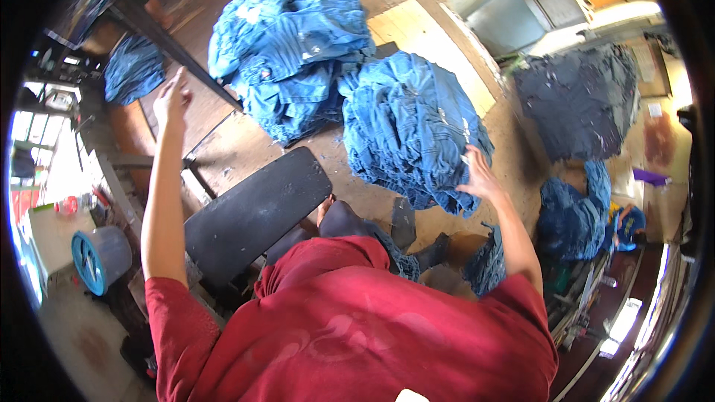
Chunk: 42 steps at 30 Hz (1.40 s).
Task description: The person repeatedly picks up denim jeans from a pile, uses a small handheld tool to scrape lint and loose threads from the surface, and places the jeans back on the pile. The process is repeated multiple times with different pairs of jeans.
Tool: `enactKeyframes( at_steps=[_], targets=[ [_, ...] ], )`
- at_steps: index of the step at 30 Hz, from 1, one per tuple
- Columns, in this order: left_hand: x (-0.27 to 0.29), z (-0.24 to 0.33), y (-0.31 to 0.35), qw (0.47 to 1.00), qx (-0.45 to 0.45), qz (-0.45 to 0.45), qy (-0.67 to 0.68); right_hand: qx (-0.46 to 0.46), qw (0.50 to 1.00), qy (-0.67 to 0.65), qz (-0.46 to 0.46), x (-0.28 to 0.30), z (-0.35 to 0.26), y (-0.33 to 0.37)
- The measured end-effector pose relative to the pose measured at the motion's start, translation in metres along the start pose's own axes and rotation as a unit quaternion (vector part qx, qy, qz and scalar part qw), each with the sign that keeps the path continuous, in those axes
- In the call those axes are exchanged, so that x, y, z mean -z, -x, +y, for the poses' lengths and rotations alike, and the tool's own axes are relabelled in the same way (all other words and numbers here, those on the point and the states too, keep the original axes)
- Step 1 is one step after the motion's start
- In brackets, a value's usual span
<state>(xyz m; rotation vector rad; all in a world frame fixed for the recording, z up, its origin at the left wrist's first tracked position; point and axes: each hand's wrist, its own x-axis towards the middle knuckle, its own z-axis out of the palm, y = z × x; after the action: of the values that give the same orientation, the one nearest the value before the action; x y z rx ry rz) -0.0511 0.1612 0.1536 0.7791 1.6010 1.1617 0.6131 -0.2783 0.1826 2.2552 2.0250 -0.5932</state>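
Observation:
A large stack of blue denim garments (410,123) sits in the middle of the floor. At its right edge is my right hand (482,175), with thumb and fingers apart against the cloth. Behind and to the left rises a taller, looser heap of blue denim garments (290,45). My left hand (173,103) is raised at the end of an outstretched arm, its fingers extended and nothing visible in them. It is nearest to a dark post and a smaller denim bundle (135,69) at the far left.
A black padded bench (257,212) lies in front of me on the left. At the right are a dark grey cloth pile (577,100) and more denim (570,212). A clear bucket with a blue rim (103,259) stands at the left. Cloth scraps (404,223) lie near my legs.

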Motion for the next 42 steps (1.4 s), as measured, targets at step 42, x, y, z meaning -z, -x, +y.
enactKeyframes(
  at_steps=[42],
  targets=[
    [-0.059, -0.149, 0.262, 0.834, 0.368, -0.017, 0.410, 0.140, 0.949, -0.216, 0.183, -0.137, -0.293, -0.111]
  ],
)
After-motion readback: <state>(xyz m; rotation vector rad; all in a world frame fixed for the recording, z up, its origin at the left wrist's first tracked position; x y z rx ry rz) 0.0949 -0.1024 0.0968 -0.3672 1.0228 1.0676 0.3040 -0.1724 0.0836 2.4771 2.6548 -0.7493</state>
